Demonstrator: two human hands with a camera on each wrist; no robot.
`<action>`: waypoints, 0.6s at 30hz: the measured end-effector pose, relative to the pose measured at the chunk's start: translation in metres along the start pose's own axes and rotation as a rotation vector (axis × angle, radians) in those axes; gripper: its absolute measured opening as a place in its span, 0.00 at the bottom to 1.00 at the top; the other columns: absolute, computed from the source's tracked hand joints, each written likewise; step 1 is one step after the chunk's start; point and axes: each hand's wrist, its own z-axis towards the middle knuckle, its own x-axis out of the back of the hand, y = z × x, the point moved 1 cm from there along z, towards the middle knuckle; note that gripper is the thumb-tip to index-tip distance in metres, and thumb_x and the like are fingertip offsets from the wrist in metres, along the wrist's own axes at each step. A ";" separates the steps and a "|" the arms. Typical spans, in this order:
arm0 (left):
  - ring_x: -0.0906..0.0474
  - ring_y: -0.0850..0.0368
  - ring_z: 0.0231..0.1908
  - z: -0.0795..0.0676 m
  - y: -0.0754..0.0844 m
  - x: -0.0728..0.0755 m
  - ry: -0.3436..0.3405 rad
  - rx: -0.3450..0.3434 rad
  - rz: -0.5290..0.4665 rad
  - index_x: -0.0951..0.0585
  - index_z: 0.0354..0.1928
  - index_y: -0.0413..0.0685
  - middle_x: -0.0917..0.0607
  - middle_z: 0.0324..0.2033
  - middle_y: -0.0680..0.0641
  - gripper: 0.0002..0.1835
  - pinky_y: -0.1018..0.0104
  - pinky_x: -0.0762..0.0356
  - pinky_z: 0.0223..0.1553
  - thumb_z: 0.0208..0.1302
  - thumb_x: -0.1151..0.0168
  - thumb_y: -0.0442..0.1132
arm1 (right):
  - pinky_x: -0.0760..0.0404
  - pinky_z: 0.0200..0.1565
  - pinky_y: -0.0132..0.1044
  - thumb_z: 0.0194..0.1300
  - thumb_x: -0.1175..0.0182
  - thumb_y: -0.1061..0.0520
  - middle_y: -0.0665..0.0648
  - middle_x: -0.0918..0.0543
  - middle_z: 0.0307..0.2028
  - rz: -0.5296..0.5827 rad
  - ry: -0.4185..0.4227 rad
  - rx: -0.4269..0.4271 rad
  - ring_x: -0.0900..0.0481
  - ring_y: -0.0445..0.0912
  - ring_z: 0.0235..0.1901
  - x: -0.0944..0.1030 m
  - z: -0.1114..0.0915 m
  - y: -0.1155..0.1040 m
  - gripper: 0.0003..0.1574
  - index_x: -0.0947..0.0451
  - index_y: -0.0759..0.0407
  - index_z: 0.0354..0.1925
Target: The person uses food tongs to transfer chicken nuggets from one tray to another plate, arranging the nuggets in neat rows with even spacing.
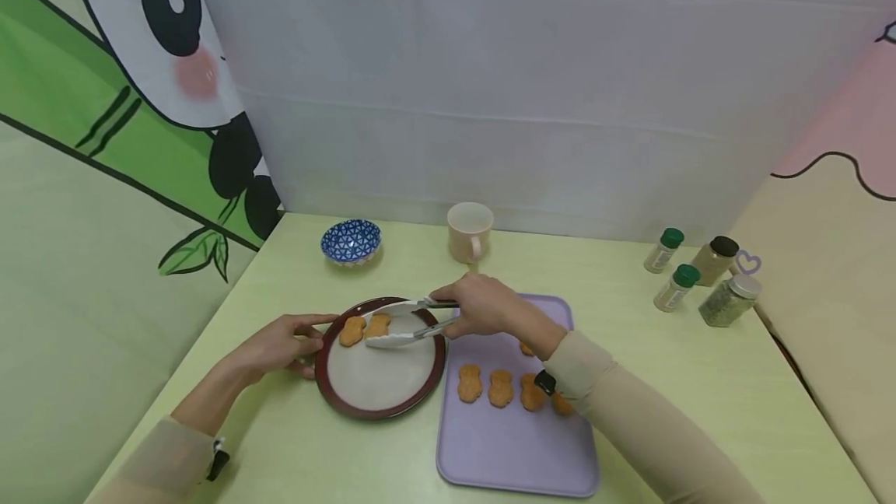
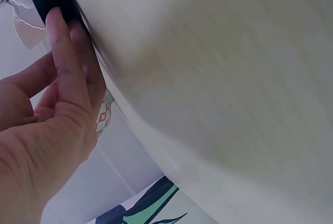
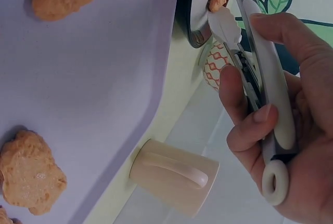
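My right hand point(image 1: 483, 306) grips a pair of tongs point(image 3: 268, 73) with white tips and grey-and-white handles. The tongs' tips are spread over the round white plate point(image 1: 381, 376) with a brown rim. Between them, one golden-brown nugget point(image 1: 377, 325) lies on the plate. A second nugget point(image 1: 352, 330) sits just left of it, near the rim. At the plate's left edge is my left hand point(image 1: 283, 344), its fingers extended against the rim. In the left wrist view its fingertips point(image 2: 58, 18) touch the dark side of the plate.
Right of the plate lies a purple tray point(image 1: 518, 449) with several nuggets, partly covered by my right arm. A blue patterned bowl point(image 1: 351, 242) and a beige mug point(image 1: 470, 232) stand behind. Several spice jars, one a green-capped jar point(image 1: 675, 290), are at the right.
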 end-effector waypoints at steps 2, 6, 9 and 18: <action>0.19 0.47 0.29 -0.001 0.001 -0.001 0.002 -0.001 0.007 0.33 0.68 0.51 0.25 0.46 0.37 0.27 0.55 0.18 0.31 0.67 0.49 0.29 | 0.28 0.27 0.34 0.50 0.31 0.42 0.47 0.17 0.35 -0.004 -0.002 0.002 0.30 0.39 0.24 0.000 0.000 0.000 0.37 0.24 0.48 0.59; 0.19 0.47 0.29 -0.001 0.002 -0.002 0.004 0.000 0.015 0.33 0.68 0.50 0.25 0.45 0.38 0.28 0.55 0.18 0.30 0.66 0.49 0.28 | 0.30 0.27 0.34 0.50 0.32 0.41 0.48 0.17 0.34 -0.010 0.002 0.017 0.31 0.40 0.24 -0.002 0.002 0.001 0.37 0.24 0.47 0.59; 0.19 0.47 0.28 0.000 0.003 -0.002 0.013 0.013 0.020 0.32 0.67 0.52 0.24 0.45 0.38 0.28 0.55 0.18 0.30 0.66 0.49 0.28 | 0.30 0.26 0.34 0.50 0.32 0.41 0.48 0.17 0.34 0.003 0.015 0.024 0.31 0.40 0.24 -0.004 0.002 0.001 0.37 0.24 0.48 0.58; 0.19 0.47 0.28 0.001 0.005 -0.002 0.029 0.039 0.043 0.32 0.67 0.52 0.24 0.45 0.38 0.28 0.56 0.19 0.30 0.66 0.49 0.28 | 0.27 0.30 0.34 0.47 0.31 0.42 0.42 0.18 0.38 0.013 0.089 -0.032 0.27 0.39 0.28 0.007 -0.024 0.015 0.39 0.25 0.46 0.59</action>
